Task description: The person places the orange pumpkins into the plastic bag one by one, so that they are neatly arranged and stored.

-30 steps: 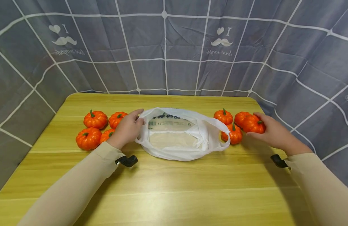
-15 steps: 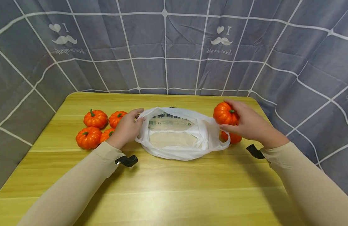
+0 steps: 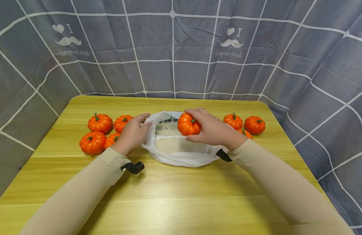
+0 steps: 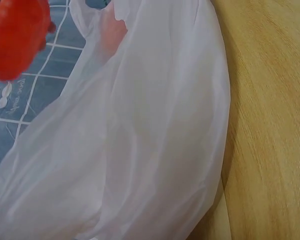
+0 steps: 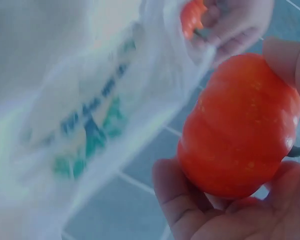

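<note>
Wooden table [image 3: 181,202] nearest. White plastic bag [image 3: 181,160] sits on it, mouth open: limp, thin, probably tears easily, best taken by the rim. Left hand [image 3: 133,133] pinches its left rim. Right hand [image 3: 213,130] grips an orange pumpkin [image 3: 188,124] by its sides, above the bag's mouth; from here, likely light, stiff, maybe slippery; hold round the ribs, clear of the stem. Four pumpkins [image 3: 93,143] left, three others [image 3: 255,125] right. Grey curtain [image 3: 154,39] behind.
</note>
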A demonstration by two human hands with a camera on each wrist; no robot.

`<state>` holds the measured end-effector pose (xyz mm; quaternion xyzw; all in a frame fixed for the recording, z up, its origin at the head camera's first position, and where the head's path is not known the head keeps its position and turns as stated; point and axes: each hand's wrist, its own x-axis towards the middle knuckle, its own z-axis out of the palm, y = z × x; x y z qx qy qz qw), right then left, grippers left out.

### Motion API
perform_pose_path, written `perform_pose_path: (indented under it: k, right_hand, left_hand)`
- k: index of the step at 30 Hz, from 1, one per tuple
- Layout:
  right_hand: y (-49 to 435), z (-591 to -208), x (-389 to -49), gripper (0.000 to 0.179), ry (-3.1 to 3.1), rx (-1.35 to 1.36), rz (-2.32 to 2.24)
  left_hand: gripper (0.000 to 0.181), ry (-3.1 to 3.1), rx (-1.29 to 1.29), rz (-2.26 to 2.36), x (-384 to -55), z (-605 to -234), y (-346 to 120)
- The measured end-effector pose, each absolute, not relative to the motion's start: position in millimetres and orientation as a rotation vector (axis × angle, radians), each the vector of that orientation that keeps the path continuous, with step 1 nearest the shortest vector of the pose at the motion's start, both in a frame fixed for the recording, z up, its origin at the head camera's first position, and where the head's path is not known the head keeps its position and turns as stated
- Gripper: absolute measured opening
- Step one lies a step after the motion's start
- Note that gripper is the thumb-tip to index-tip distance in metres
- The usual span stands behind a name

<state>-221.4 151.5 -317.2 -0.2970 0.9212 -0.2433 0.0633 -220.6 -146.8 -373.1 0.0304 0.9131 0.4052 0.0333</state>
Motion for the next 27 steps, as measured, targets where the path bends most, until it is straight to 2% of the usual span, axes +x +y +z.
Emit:
perform_pose_path:
  k: [10,27]
  right_hand:
    - [100,-349,-248,0.094,2.723,-0.831,-0.705]
    - [72,-385,-278,0.097,2.618,-0.783,-0.782]
  left_hand:
    - [0.053,2.817,0.103,1.246,-220,-375,-147]
    - [0.051,2.819,0.098,1.207,-221,-377,-146]
